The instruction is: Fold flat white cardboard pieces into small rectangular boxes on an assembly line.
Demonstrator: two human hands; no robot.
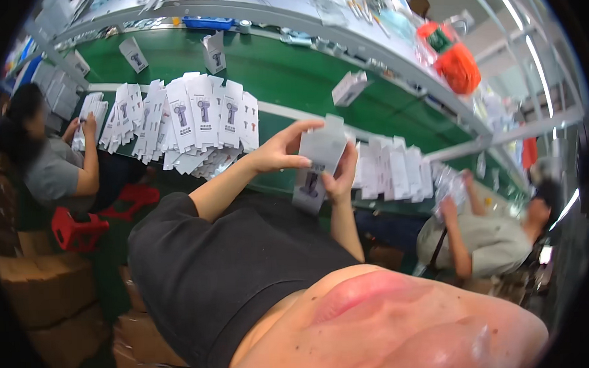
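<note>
Between my two hands is a white carton (324, 147) with a printed picture of a handheld device on its lower side. Its top flap stands up. My left hand (285, 147) grips the carton's left side, thumb toward me and fingers at the far edge. Along the right side, my right hand (341, 176) is closed on it with the thumb on the near face. Just left of my hands, a heap of flattened printed cartons (203, 112) covers the bench edge. More flat white cartons (393, 172) lie in a row to the right.
Behind the bench runs a green conveyor belt (258, 68) carrying a few cartons, one an upright carton (214, 54). A metal shelf (289, 25) crosses above it. A person (59, 147) sits left near a red stool (79, 229); another person (478, 233) handles clear plastic at right. Brown boxes (45, 290) stand lower left.
</note>
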